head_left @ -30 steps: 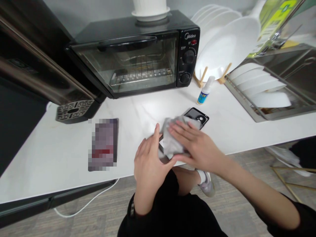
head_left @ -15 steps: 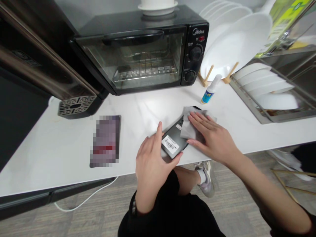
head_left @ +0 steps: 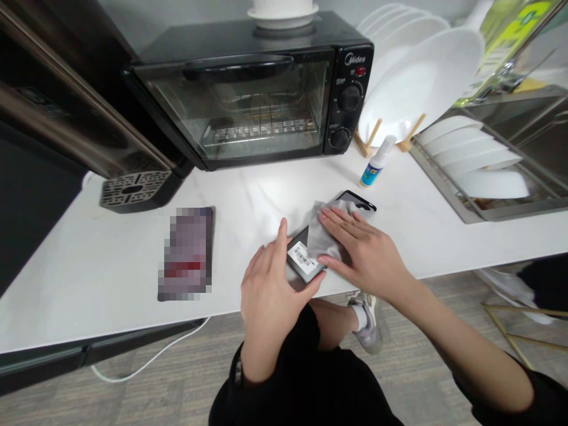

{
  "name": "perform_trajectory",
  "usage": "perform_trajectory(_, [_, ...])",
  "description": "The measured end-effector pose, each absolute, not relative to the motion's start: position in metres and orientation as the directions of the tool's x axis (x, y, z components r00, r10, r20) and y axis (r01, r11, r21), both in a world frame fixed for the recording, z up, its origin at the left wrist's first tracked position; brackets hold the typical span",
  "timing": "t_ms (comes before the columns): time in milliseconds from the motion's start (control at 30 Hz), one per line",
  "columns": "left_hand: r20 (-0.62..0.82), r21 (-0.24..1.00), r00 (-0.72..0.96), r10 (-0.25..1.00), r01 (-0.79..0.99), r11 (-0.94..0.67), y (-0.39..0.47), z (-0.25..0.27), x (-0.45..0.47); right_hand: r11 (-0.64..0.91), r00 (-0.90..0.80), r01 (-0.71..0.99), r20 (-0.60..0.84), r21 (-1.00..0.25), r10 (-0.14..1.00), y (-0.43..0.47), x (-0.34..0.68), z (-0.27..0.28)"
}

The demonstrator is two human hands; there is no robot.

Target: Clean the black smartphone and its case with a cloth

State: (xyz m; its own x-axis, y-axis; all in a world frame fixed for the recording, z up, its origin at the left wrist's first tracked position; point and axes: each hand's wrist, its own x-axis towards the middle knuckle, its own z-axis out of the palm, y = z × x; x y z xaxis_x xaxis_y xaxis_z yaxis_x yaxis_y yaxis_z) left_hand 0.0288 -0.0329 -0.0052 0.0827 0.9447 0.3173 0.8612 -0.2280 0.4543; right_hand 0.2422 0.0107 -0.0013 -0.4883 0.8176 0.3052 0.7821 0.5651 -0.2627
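Note:
A dark phone (head_left: 298, 266) with a white barcode label lies back up on the counter, slanted toward the upper right. At its near end, my left hand (head_left: 270, 284) grips it by the edges, with thumb and fingers on either side. Across the phone's middle, a grey cloth (head_left: 316, 234) is spread under my right hand (head_left: 361, 248), whose fingers press it flat against the back. The far end with the camera shows beyond the cloth; part of the label is covered. A small white spray bottle (head_left: 376, 165) with a blue label stands past the phone.
A black toaster oven (head_left: 248, 100) stands at the back, beside a dispenser with a drip tray (head_left: 135, 188). White plates (head_left: 426, 83) lean in a wooden rack, and more dishes (head_left: 470, 154) sit by the sink. A pixelated flat item (head_left: 186, 254) lies on the counter (head_left: 110, 272) at left.
My right hand and the cloth have slid down-left along the phone toward the label, uncovering the far camera end. My left hand stays at the near end.

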Motion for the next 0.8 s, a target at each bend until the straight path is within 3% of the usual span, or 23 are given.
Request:
perform_trajectory(100, [0.320,0.466,0.083,0.944,0.854,-0.233,-0.033,-0.005,0.028,0.583,-0.511,0.773,0.301,-0.249,0.805,0.013,0.244,-0.003])
perform_trajectory(267, [0.309,0.446,0.086,0.947,0.866,-0.224,-0.033,-0.005,0.028,0.483,-0.391,0.847,0.356,-0.221,0.849,0.017,0.250,-0.005])
perform_trajectory(600, [0.282,0.358,0.094,0.955,0.913,-0.196,-0.032,-0.006,0.026,0.738,-0.690,0.609,0.265,-0.290,0.674,-0.024,0.209,0.005])
perform_trajectory(800, [0.312,0.444,0.081,0.947,0.868,-0.220,-0.033,-0.006,0.030,0.469,-0.391,0.855,0.321,-0.219,0.862,0.023,0.255,-0.007])
